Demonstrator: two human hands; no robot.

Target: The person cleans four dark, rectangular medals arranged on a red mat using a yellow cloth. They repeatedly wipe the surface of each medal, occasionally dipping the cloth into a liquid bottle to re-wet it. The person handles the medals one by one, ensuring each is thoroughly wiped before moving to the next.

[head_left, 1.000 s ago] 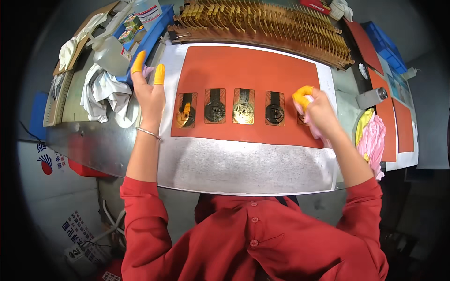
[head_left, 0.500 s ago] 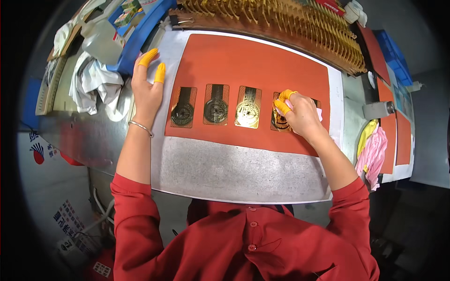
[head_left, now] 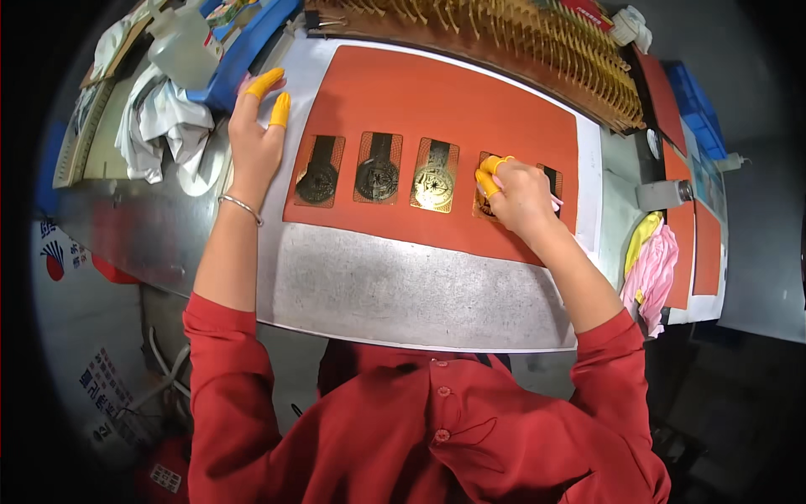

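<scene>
Several gold-toned rectangular metal plates with round relief designs lie in a row on an orange mat [head_left: 437, 101]. My right hand [head_left: 514, 195], with yellow finger cots, is closed on a small pink cloth and presses on the fourth plate [head_left: 485, 202]. A bright gold plate [head_left: 434, 175] lies just to its left, and two darker ones [head_left: 379, 167] [head_left: 319, 170] further left. My left hand [head_left: 256, 134], also with yellow finger cots, rests flat at the mat's left edge beside the leftmost plate, fingers apart and holding nothing.
A long rack of upright gold plates [head_left: 504, 42] runs along the far side. At the left lie a white rag [head_left: 159, 122], a plastic bottle [head_left: 180, 42] and a blue tray [head_left: 243, 50]. Pink and yellow cloths [head_left: 651, 265] lie at the right. A grey sheet [head_left: 403, 290] covers the near table.
My right hand has moved left from the last plate in the row onto the fourth plate. My left hand has stayed at the mat's left edge.
</scene>
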